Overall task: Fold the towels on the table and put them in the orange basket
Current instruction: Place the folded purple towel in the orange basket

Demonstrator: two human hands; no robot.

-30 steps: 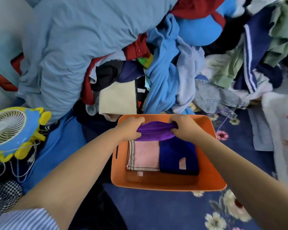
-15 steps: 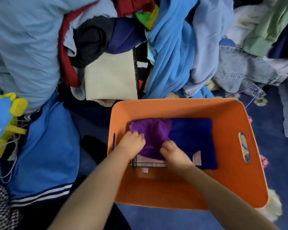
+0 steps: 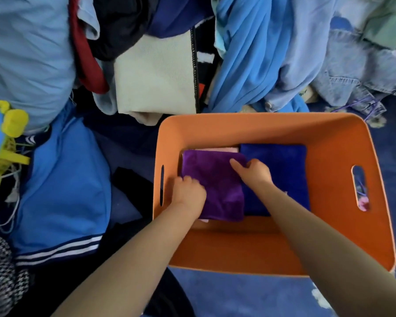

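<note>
The orange basket [image 3: 261, 121] stands on the blue floral cloth. Inside it, a folded purple towel [image 3: 215, 181] lies on the left, on top of a pink towel [image 3: 217, 149] of which only a strip shows. A folded dark blue towel [image 3: 281, 161] lies beside it on the right. My left hand [image 3: 189, 191] has its fingers curled over the purple towel's left edge, near the basket wall. At that towel's right edge is my right hand [image 3: 255, 173], thumb on top and fingers curled down at the seam with the blue towel.
A tall heap of clothes [image 3: 249, 53] crowds the basket's far side, with a cream cloth [image 3: 156, 76] at its front. A blue track jacket [image 3: 62, 191] lies to the left beside a yellow-and-blue toy fan [image 3: 0, 145]. A checked cloth [image 3: 0, 271] sits bottom left.
The purple towel went from held bunched above the basket's far rim to lying flat on the pink towel inside. Both hands followed it down and now sit at its edges.
</note>
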